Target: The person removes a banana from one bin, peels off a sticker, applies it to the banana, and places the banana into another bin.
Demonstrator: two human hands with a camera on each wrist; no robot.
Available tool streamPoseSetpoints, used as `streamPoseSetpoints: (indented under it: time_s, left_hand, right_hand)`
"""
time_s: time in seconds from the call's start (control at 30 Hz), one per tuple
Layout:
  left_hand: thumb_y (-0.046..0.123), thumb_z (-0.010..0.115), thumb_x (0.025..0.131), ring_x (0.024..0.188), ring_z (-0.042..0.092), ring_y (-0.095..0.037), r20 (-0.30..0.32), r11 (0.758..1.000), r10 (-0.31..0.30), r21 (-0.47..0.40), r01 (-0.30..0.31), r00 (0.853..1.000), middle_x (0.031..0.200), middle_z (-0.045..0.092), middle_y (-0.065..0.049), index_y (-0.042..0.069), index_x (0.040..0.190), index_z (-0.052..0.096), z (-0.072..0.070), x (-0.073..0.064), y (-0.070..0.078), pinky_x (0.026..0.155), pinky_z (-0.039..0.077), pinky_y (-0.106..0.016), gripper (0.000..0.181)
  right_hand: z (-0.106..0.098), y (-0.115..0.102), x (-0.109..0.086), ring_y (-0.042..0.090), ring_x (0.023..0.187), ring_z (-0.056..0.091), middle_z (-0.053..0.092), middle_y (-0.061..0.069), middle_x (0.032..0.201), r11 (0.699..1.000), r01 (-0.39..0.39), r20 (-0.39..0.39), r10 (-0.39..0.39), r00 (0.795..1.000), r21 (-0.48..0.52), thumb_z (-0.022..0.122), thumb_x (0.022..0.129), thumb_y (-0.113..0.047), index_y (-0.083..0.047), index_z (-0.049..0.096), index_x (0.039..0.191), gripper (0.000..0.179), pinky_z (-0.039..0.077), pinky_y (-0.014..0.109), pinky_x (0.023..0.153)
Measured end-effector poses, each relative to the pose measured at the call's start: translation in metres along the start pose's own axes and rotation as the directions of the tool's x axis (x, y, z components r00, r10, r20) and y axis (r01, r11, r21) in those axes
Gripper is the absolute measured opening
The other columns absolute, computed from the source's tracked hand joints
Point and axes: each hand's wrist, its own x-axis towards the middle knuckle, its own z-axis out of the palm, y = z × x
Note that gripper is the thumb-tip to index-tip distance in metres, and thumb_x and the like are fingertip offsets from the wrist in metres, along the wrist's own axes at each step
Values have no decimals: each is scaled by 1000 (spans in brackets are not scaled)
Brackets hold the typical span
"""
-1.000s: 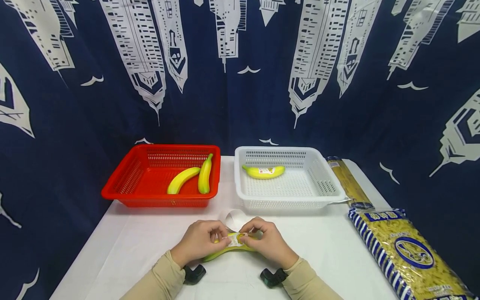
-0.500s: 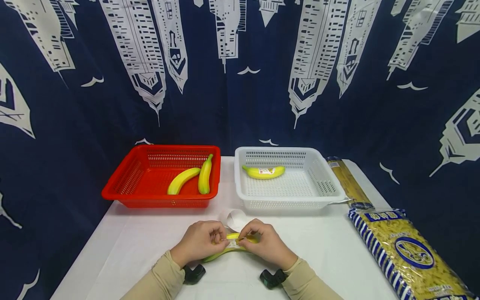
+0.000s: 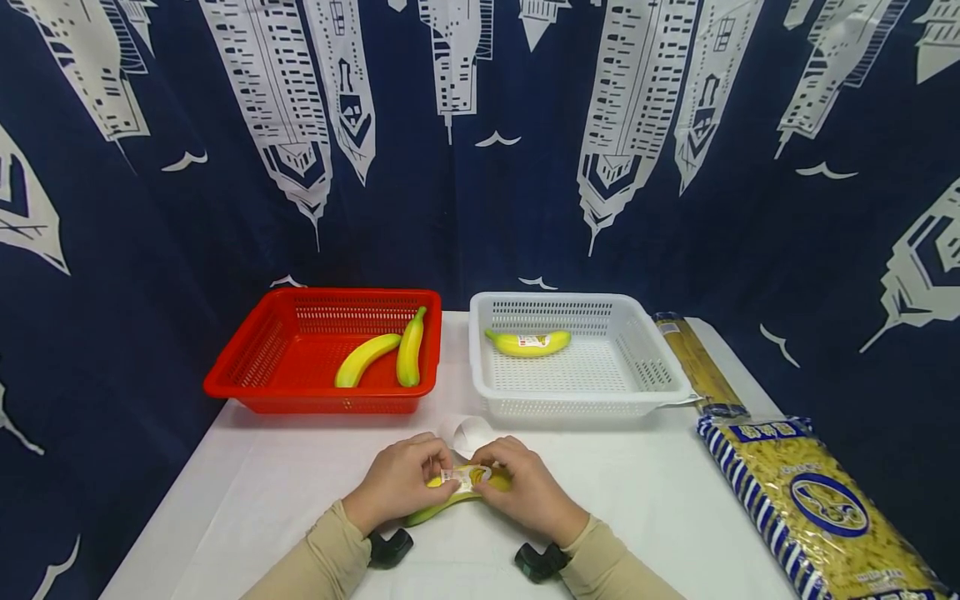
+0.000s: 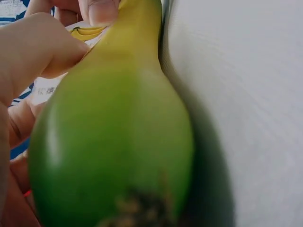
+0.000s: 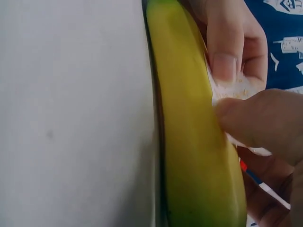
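Note:
A yellow-green banana [image 3: 431, 509] lies on the white table in front of the person, with a white printed sticker [image 3: 462, 476] along its upper side. The left hand [image 3: 401, 479] pinches the sticker's left end between thumb and curled fingers. At its right end, the right hand [image 3: 528, 486] holds the sticker, thumb near the middle of the banana. In the right wrist view, the sticker [image 5: 236, 87] stands partly away from the peel between both thumbs. The left wrist view has the banana's green end [image 4: 113, 142] close up, and a banana picture shows on the sticker beside the thumb.
Behind the hands lies a roll of white tape or backing [image 3: 473, 437]. A red basket [image 3: 247, 379] holds two bananas; a white basket [image 3: 592, 400] holds one stickered banana [image 3: 510, 345]. Packs of dried noodles [image 3: 832, 508] and long pasta [image 3: 697, 362] line the right edge.
The right hand has shifted slightly left and its thumb has moved down the sticker, whose right end now shows past the thumb. The left hand stays nearly in place.

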Motion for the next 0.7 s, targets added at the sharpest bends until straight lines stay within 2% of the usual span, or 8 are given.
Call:
streamPoseSetpoints:
  time_s: [0.17, 0.33, 0.5, 0.7]
  left_hand:
    - [35, 86, 79, 66, 51, 0, 38, 999, -33, -21, 34, 999, 73, 57, 15, 33, 87, 61, 0, -1, 0, 61, 41, -19, 27]
    - [36, 86, 80, 67, 52, -1, 69, 999, -32, -42, 35, 997, 72, 58, 16, 34, 91, 62, 1, -2, 2, 62, 40, -20, 26]
    - [35, 85, 81, 70, 55, -1, 70, 998, -1, -57, 5, 998, 75, 60, 17, 33, 96, 64, 2, -2, 3, 65, 43, -20, 26]
    - [31, 85, 83, 75, 58, 4, 73, 997, 35, -77, -29, 997, 97, 71, 20, 30, 112, 68, 2, 0, 2, 69, 48, -20, 33]
  right_hand:
    - [-1, -6, 0, 5, 93, 57, 67, -7, 103, 995, 16, 48, -11, 999, -96, 88, 76, -6, -16, 68, 121, 50, 51, 23, 80]
    - [-5, -11, -1, 5, 94, 56, 67, -9, 105, 989, 14, 107, 2, 994, -149, 87, 75, -8, -19, 65, 127, 58, 52, 24, 82]
    - [-8, -12, 0, 5, 94, 55, 64, -10, 103, 990, -31, 142, 51, 989, -137, 87, 75, -11, -18, 63, 123, 55, 51, 24, 81]
    - [-8, -8, -1, 8, 92, 55, 61, -9, 100, 994, -1, 130, 16, 991, -111, 87, 75, -10, -17, 61, 114, 48, 49, 23, 79]
